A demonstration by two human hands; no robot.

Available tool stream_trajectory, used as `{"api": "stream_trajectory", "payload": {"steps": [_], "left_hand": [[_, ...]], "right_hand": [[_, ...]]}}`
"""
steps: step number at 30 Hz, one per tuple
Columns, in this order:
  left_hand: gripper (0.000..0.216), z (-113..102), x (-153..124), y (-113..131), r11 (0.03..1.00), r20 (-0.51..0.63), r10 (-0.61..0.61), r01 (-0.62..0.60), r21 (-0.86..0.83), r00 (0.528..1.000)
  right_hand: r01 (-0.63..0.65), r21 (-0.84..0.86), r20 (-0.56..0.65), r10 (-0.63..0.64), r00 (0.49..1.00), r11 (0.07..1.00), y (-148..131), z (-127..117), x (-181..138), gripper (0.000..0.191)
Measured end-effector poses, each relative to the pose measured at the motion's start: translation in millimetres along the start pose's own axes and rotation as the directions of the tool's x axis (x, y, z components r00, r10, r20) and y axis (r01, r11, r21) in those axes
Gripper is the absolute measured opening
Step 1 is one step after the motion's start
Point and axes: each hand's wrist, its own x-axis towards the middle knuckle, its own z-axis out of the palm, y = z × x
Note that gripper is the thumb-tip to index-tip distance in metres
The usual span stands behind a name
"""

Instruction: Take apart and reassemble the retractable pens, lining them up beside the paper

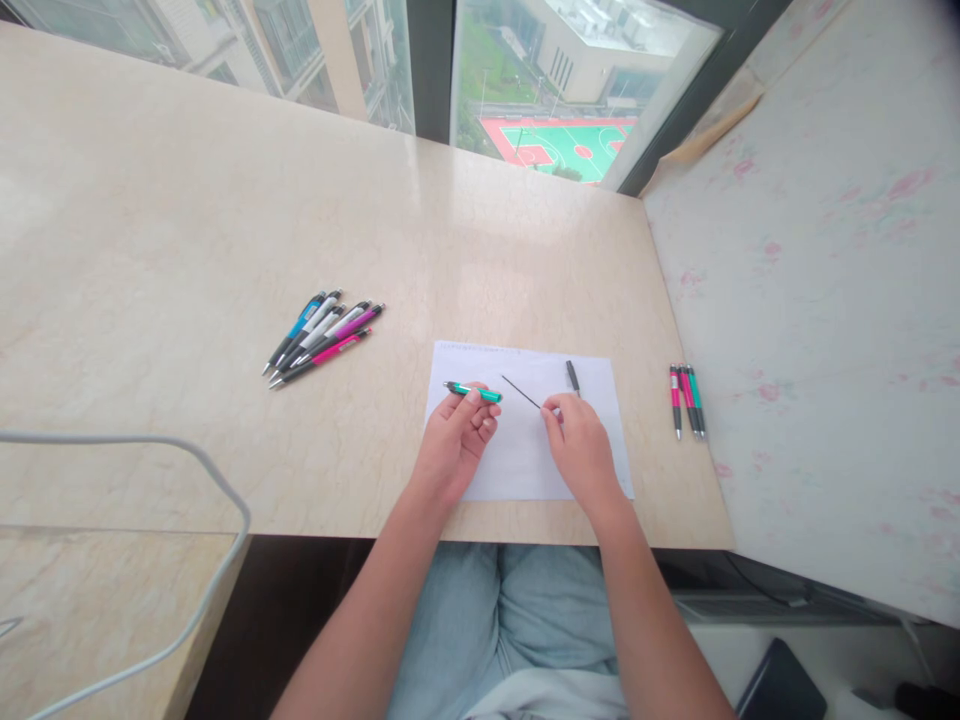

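Observation:
My left hand (459, 440) is closed on a green pen barrel (480, 393), which has a black clicker end pointing left. Between the thumb and fingers of my right hand (579, 440) is a thin dark pen refill (520, 389), its free end slanting up and left toward the barrel, apart from it. Just beyond my right hand, a black pen grip section (572, 375) lies on the white sheet of paper (525, 470). Both hands are above this paper.
Several pens (322, 340) in blue, silver, purple and pink lie in a pile on the left. Pink and green pens (686, 400) lie side by side near the right wall (810, 350). A grey cable (217, 480) loops across the lower left. The window (555, 90) borders the desk's far edge.

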Motion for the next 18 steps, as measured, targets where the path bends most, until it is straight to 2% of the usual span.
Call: {"api": "stream_trajectory", "payload": {"steps": [4,7,13,18], "left_hand": [[0.022,0.6,-0.1,0.8,1.0,0.0,0.005,-0.005,0.006,1.0],[0.022,0.6,-0.1,1.4,1.0,0.002,0.002,-0.002,0.003,1.0],[0.023,1.0,-0.5,1.3,1.0,-0.004,-0.001,0.001,0.003,1.0],[0.024,0.1,-0.5,0.1,0.999,0.007,0.015,-0.015,0.033,1.0]], "right_hand": [[-0.112,0.294,0.057,0.1,0.993,0.949,-1.9,-12.5,-6.8,0.019],[-0.133,0.411,0.046,0.125,0.991,0.902,-1.5,-26.6,-12.5,0.02],[-0.121,0.459,-0.015,0.144,0.989,0.88,-2.5,-50.0,-20.4,0.012],[-0.044,0.368,-0.063,0.072,0.995,0.929,-11.3,-55.3,-18.6,0.011]]}}
